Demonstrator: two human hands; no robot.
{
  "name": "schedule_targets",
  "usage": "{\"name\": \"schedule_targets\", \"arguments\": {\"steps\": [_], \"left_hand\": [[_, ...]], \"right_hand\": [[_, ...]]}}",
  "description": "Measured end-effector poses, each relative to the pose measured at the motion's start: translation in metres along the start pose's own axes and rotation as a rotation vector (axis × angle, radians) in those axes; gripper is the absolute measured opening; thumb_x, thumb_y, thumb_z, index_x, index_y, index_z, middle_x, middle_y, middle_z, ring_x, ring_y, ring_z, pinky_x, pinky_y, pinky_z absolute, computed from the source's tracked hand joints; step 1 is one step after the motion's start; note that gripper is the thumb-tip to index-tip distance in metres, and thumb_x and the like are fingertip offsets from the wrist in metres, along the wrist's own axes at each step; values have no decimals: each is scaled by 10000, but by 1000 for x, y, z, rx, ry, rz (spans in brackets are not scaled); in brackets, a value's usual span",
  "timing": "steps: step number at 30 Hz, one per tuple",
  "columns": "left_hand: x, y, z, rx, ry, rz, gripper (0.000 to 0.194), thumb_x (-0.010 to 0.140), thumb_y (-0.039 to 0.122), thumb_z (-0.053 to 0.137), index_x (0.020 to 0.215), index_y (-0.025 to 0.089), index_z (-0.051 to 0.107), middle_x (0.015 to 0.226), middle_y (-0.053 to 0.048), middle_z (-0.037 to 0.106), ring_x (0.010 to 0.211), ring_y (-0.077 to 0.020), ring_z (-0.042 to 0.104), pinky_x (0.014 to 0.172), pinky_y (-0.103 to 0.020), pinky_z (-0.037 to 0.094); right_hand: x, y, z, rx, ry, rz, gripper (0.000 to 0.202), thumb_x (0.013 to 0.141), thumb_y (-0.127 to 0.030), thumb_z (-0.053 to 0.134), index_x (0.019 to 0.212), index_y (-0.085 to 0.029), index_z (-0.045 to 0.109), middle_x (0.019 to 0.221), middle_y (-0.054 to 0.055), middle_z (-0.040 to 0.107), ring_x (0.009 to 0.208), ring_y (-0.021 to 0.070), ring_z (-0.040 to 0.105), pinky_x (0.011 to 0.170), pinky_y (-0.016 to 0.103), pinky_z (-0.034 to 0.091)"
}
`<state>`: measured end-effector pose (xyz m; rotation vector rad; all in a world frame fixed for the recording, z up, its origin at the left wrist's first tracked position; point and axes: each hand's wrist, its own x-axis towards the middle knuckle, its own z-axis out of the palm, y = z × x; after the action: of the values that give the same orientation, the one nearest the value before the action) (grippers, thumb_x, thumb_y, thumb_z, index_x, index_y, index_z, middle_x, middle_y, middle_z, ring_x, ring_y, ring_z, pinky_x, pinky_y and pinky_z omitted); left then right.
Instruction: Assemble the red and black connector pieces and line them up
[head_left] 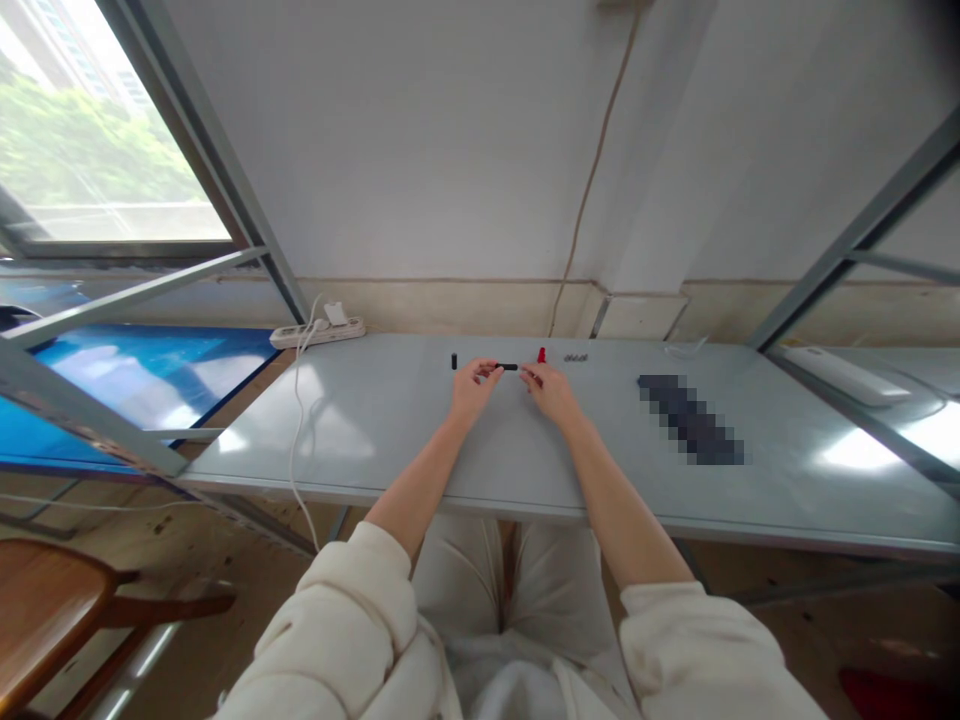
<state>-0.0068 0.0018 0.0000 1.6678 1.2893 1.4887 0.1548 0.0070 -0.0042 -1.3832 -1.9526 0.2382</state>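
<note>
Head view: the left hand (pixel 472 386) pinches a black rod (pixel 508 367), seemingly steadying it; the right hand (pixel 551 388), just right, has unclear finger grip; the next move calls for careful alignment.

I see a pale wall (pixel 450 150) behind the grey surface (pixel 405 430), patched with glare (pixel 326 428). At the left of my feed, a window (pixel 135 249) shows greenery (pixel 90 150) and a wooden chair (pixel 45 600) stands on brownish floor (pixel 195 555). Grey metal posts (pixel 810 285) flank the surface.

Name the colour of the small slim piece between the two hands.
The slim piece is black, as the head view, the only one, shows.
</note>
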Motion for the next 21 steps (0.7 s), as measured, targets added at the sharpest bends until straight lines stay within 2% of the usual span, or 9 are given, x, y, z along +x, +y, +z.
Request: {"name": "schedule_targets", "arguments": {"steps": [10, 17, 21], "left_hand": [[-1, -1, 1, -66, 28, -15, 250, 685, 362, 561, 824, 156, 585, 763, -48, 644, 672, -112, 566, 577, -223, 398], [1, -6, 3, -177, -2, -30, 262, 669, 363, 584, 810, 143, 574, 724, -62, 639, 661, -121, 576, 581, -230, 407], [1, -6, 2, -190, -30, -35, 254, 678, 354, 577, 823, 146, 567, 712, -60, 643, 647, -120, 572, 574, -233, 404]], "right_hand": [[0, -1, 0, -25, 51, -73, 255, 793, -215, 442, 947, -131, 627, 825, 84, 618, 733, 149, 558, 708, 267, 423], [1, 4, 4, -69, 97, -153, 239, 792, -219, 460, 910, -140, 653, 725, 80, 585, 682, 155, 534, 665, 273, 428], [1, 5, 5, -78, 108, -161, 248, 801, -233, 450, 941, -170, 646, 736, 69, 561, 700, 155, 523, 673, 279, 432]]}}
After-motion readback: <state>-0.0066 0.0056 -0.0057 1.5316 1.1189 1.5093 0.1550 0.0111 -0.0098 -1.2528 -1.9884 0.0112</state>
